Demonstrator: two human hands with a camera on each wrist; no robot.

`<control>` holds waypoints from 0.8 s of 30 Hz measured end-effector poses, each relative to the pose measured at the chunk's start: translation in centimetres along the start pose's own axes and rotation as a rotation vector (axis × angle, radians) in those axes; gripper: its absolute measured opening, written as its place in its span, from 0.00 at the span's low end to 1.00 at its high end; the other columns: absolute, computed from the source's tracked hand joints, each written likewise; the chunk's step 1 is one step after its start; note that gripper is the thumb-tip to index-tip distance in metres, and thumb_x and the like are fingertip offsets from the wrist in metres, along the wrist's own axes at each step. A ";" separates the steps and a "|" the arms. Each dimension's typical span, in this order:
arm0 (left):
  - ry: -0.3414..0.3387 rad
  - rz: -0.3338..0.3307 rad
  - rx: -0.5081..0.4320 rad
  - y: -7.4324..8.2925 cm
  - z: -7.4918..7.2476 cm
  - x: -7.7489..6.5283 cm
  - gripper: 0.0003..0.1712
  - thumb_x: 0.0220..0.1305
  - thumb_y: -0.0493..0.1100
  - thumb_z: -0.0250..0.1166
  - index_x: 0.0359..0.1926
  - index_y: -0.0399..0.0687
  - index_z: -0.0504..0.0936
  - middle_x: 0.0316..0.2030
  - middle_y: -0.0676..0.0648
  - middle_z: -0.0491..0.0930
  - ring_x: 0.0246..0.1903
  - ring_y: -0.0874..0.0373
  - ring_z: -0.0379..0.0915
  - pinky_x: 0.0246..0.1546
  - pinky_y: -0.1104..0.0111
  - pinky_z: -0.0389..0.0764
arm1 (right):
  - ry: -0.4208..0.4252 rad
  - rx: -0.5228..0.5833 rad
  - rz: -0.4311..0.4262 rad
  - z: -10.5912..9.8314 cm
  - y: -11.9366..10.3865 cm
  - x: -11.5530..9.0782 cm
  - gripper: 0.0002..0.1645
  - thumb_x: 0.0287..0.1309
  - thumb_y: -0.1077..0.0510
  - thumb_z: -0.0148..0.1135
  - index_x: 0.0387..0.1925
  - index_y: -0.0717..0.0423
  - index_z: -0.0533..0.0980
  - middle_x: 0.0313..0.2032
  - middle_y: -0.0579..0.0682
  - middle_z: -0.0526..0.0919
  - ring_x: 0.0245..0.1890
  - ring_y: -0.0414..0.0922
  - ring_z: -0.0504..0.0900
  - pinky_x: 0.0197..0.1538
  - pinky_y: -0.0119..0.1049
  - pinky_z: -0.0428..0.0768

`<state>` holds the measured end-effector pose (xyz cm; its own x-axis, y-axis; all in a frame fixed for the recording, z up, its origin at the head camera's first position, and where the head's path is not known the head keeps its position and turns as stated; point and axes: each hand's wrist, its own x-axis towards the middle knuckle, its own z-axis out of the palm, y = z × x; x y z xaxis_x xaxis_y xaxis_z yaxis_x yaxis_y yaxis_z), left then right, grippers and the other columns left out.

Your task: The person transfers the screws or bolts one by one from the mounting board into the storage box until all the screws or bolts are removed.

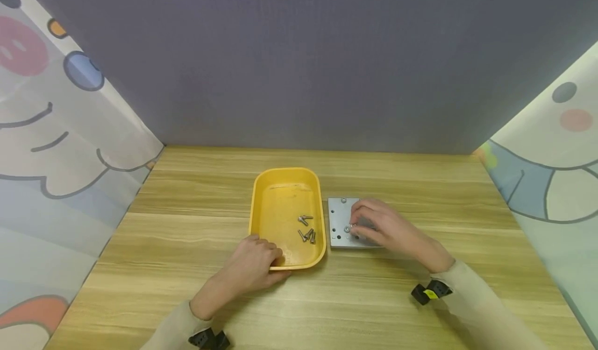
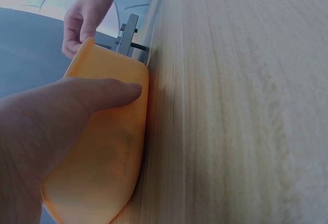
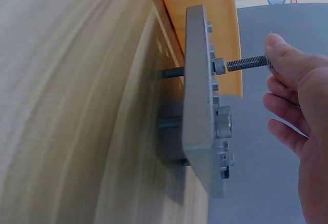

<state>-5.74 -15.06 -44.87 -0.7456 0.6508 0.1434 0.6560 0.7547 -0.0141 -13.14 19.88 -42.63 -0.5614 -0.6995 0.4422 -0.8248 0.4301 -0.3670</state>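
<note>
My left hand (image 1: 252, 263) grips the near left corner of a yellow plastic tray (image 1: 282, 199). Its thumb (image 2: 110, 93) lies along the outer wall, while the fingers curl over the rim. Between thumb and fingertips, my right hand (image 3: 307, 88) pinches a threaded bolt (image 3: 247, 63) by its head end. The bolt's free end points at the face of a grey metal plate (image 3: 197, 101), close to a bolt head standing out of it. Seen from above, the plate (image 1: 341, 216) has several holes and lies right of the tray, partly hidden under the right hand.
Several loose bolts (image 1: 307, 234) lie in the right part of the tray. Bolt shanks (image 3: 171, 72) stick out beneath the plate, which stands raised off the wooden table (image 1: 196, 194). A grey panel (image 1: 299, 69) closes off the back, with cartoon-printed sheets on both sides.
</note>
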 end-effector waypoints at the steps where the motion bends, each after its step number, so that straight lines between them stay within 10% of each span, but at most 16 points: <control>1: 0.000 -0.001 -0.001 0.0 0.0 0.0 0.25 0.58 0.68 0.70 0.19 0.63 0.70 0.17 0.65 0.66 0.18 0.69 0.58 0.28 0.72 0.62 | -0.001 -0.005 -0.009 0.0 0.0 0.2 0.12 0.55 0.57 0.77 0.39 0.50 0.80 0.45 0.45 0.83 0.49 0.41 0.81 0.53 0.41 0.80; 24: 0.003 -0.001 -0.014 0.0 0.0 0.0 0.25 0.58 0.67 0.70 0.19 0.63 0.71 0.17 0.65 0.66 0.18 0.70 0.57 0.29 0.72 0.62 | -0.081 -0.098 -0.123 -0.6 -0.3 4.4 0.11 0.62 0.54 0.72 0.42 0.54 0.80 0.47 0.50 0.83 0.48 0.44 0.81 0.54 0.44 0.81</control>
<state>-5.69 -15.05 -44.83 -0.7461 0.6495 0.1463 0.6566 0.7543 -0.0004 -15.39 17.06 -40.07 -0.4516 -0.7923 0.4102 -0.8919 0.3891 -0.2305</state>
